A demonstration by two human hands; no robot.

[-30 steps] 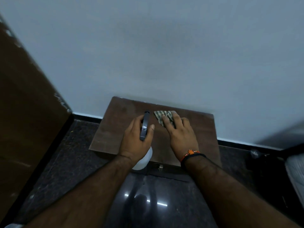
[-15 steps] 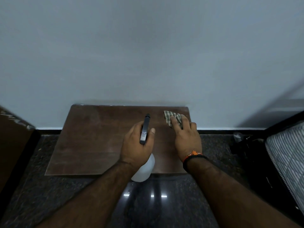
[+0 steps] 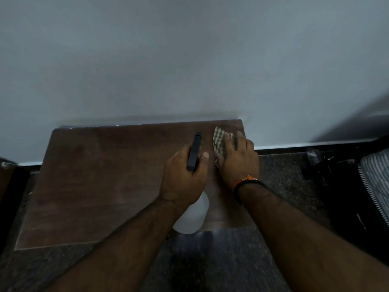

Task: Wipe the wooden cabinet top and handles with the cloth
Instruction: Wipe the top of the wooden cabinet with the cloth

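Cloth (image 3: 221, 142) now nearer right edge

bare forearms, orange-black wristband (image 3: 246, 180) right.

**The count, top to bottom**

One brown wooden cabinet top (image 3: 101, 182). One green-and-white checked cloth (image 3: 220, 142). One white plastic spray bottle (image 3: 192, 218) with a black nozzle. Two bare hands, left (image 3: 182, 180), right (image 3: 237, 159). One orange-and-black wristband (image 3: 247, 181).
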